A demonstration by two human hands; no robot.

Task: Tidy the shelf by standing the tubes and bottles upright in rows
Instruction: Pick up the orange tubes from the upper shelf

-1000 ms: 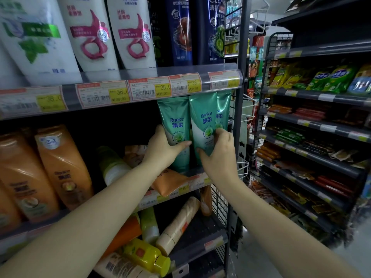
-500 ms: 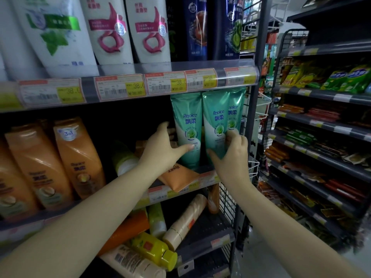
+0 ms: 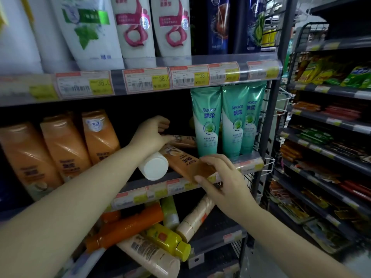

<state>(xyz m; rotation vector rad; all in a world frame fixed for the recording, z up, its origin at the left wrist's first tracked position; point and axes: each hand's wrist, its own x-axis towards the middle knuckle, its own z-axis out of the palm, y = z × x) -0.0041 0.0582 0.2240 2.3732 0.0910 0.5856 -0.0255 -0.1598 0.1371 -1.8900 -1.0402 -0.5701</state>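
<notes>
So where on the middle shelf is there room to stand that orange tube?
Dark gap between the orange bottles and the green tubes, though fallen tubes partly fill it. The bottom shelf is crowded with toppled bottles.

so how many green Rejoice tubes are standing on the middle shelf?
3. All upright at the shelf's right end: left tube, middle tube, and a third partly behind the middle one. More may be hidden behind them.
</notes>
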